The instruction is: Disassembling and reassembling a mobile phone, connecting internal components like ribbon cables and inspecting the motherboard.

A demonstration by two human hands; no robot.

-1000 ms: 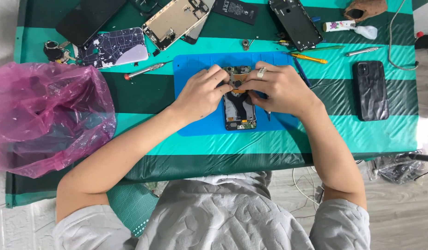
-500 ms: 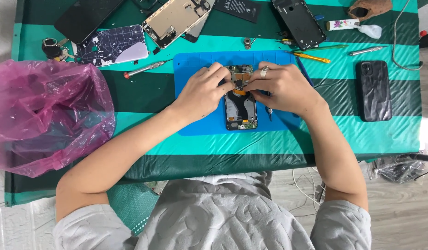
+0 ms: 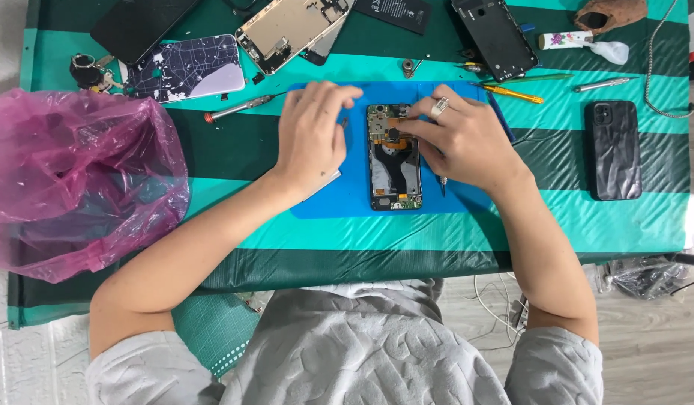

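Note:
An opened phone (image 3: 393, 161) with its back off lies upright on a blue mat (image 3: 467, 201), circuit boards and cables exposed. My right hand (image 3: 467, 142), a ring on one finger, rests beside the phone's right edge with fingertips on its upper part. A thin metal tool tip (image 3: 442, 182) pokes out below this hand. My left hand (image 3: 311, 135) lies palm down on the mat just left of the phone, not touching it and holding nothing. A pale flat strip (image 3: 326, 184) shows under its wrist.
A pink plastic bag (image 3: 77, 180) fills the table's left side. A black phone (image 3: 615, 150) lies at the right. At the back are a gold phone frame (image 3: 287, 30), a patterned back cover (image 3: 193, 67), a black housing (image 3: 495, 34), screwdrivers (image 3: 238, 109) and a yellow tool (image 3: 516, 94).
My left hand has slid left off the phone onto the mat, uncovering the phone's upper half. My right hand stays at the phone's top right.

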